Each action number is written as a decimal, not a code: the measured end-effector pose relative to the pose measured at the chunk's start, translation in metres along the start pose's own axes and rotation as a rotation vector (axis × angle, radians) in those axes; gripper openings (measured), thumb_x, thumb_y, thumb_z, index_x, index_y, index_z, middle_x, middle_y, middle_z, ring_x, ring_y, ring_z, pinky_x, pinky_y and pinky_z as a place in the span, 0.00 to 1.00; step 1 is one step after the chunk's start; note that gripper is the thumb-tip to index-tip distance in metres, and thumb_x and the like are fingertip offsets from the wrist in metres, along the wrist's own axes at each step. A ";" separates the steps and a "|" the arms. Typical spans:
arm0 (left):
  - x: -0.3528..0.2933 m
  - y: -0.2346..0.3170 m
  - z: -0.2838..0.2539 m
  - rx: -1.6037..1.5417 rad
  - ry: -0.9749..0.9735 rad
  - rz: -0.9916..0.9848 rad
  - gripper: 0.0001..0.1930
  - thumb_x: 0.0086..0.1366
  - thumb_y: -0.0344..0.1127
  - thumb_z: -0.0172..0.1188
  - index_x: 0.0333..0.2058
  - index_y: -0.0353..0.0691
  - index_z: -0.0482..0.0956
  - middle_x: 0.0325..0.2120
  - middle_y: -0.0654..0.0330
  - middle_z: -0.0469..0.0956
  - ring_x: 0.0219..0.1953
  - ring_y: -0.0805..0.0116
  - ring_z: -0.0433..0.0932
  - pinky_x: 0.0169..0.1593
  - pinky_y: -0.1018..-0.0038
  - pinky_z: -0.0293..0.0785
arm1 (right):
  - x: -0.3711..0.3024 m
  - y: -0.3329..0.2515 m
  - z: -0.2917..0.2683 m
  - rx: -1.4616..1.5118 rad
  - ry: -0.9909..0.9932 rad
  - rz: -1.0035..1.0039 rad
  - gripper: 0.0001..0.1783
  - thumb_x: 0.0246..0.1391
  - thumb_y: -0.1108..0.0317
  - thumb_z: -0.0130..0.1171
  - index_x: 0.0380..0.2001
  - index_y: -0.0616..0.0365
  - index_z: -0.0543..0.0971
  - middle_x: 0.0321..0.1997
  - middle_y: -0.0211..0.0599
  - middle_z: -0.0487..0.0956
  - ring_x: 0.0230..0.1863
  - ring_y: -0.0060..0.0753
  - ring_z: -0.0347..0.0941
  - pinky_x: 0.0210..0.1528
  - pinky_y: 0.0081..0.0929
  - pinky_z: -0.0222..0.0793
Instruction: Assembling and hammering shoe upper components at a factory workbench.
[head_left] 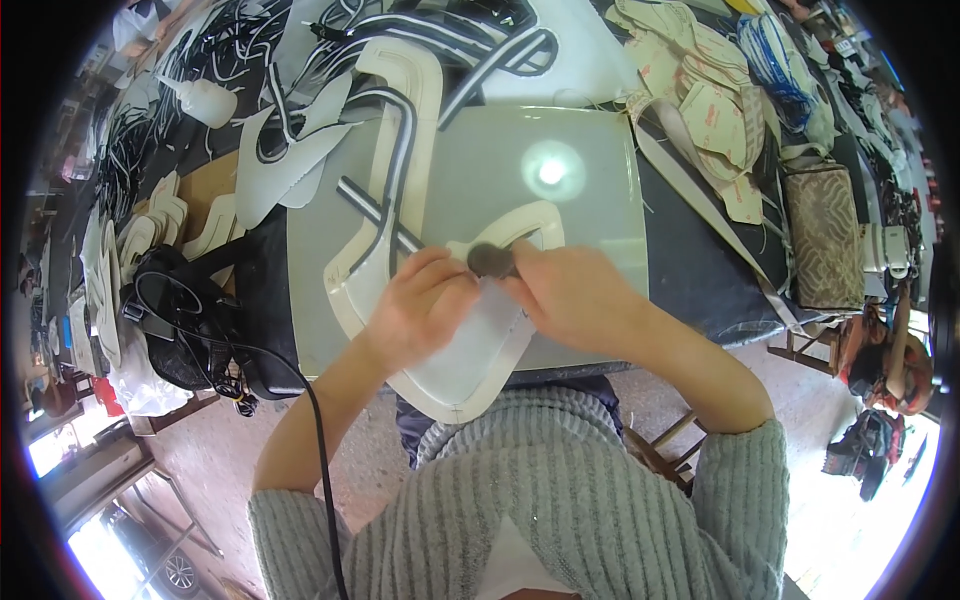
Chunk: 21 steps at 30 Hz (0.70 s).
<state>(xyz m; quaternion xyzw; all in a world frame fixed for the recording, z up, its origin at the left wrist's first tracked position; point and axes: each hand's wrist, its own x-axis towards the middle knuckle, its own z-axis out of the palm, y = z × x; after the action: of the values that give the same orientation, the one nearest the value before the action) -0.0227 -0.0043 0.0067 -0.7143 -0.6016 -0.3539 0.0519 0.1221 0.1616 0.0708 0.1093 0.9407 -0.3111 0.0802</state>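
Observation:
My left hand (425, 305) is closed, fingers curled at the end of a black-and-white piping strip (362, 200) on a cream-edged panel. My right hand (575, 295) grips a tool with a dark round head (490, 260), which looks like a small hammer; its handle is mostly hidden. The head rests against or just above the work between my hands. Beneath both hands lies the white-centred panel (460, 365), its lower tip overhanging the table's front edge. Another cream-bordered panel piece (412, 75) reaches up and away, with a curved piping strip (406, 150) along it.
A grey-green board (600, 190) covers the table's middle. Piping bundles (470, 35) and a white squeeze bottle (205, 100) are at the back. Cream pieces (710, 100) and a patterned box (825, 235) stand right. A black bag (185, 315) sits left; a black cable (320, 430) crosses my left arm.

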 end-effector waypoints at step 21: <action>-0.012 0.006 0.003 0.007 0.061 -0.240 0.31 0.50 0.28 0.75 0.51 0.36 0.67 0.46 0.49 0.74 0.41 0.50 0.77 0.41 0.64 0.77 | -0.001 0.006 0.000 -0.039 -0.104 0.039 0.16 0.63 0.60 0.53 0.37 0.65 0.75 0.25 0.51 0.79 0.27 0.59 0.76 0.31 0.49 0.69</action>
<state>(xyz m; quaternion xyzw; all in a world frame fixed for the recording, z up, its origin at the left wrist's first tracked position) -0.0164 -0.0142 0.0001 -0.6259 -0.6819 -0.3773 0.0300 0.1250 0.1661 0.0671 0.1095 0.9388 -0.2964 0.1373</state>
